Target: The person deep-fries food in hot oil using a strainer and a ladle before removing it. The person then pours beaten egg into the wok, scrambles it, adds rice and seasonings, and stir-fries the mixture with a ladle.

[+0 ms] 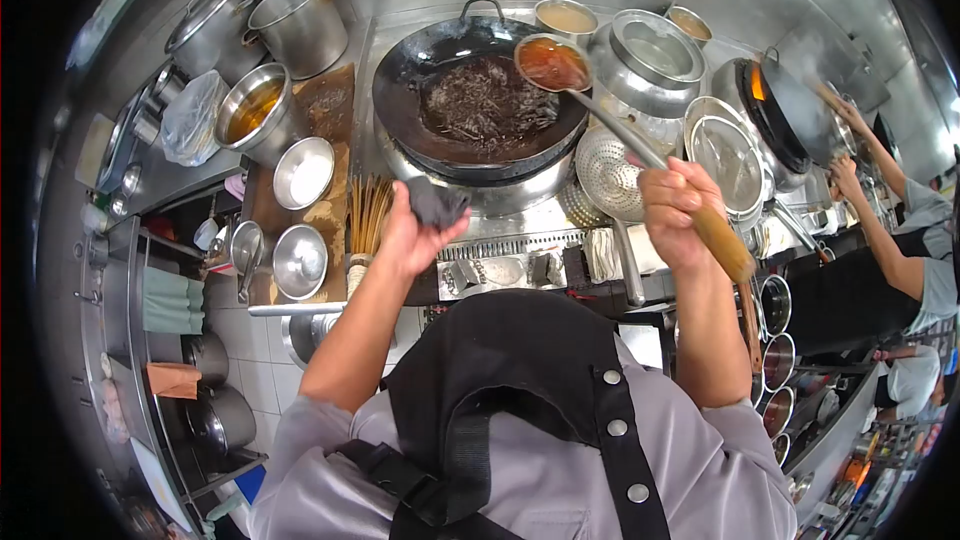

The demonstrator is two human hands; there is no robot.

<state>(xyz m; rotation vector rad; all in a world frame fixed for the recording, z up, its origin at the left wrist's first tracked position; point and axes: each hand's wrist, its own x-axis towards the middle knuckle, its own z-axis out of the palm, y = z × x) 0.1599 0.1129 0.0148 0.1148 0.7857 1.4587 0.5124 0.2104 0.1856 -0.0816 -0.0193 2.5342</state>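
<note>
Your right hand [682,205] clenches the ladle [618,127] far back, likely clear of heat, left hand [415,237] cupping dark cloth [436,203]

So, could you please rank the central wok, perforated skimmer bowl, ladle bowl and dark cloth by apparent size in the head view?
Central wok
Perforated skimmer bowl
Ladle bowl and dark cloth: too close to rank

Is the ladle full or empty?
Not empty: the ladle has reddish-orange liquid in it. I cannot tell whether it's filled right up.
</note>
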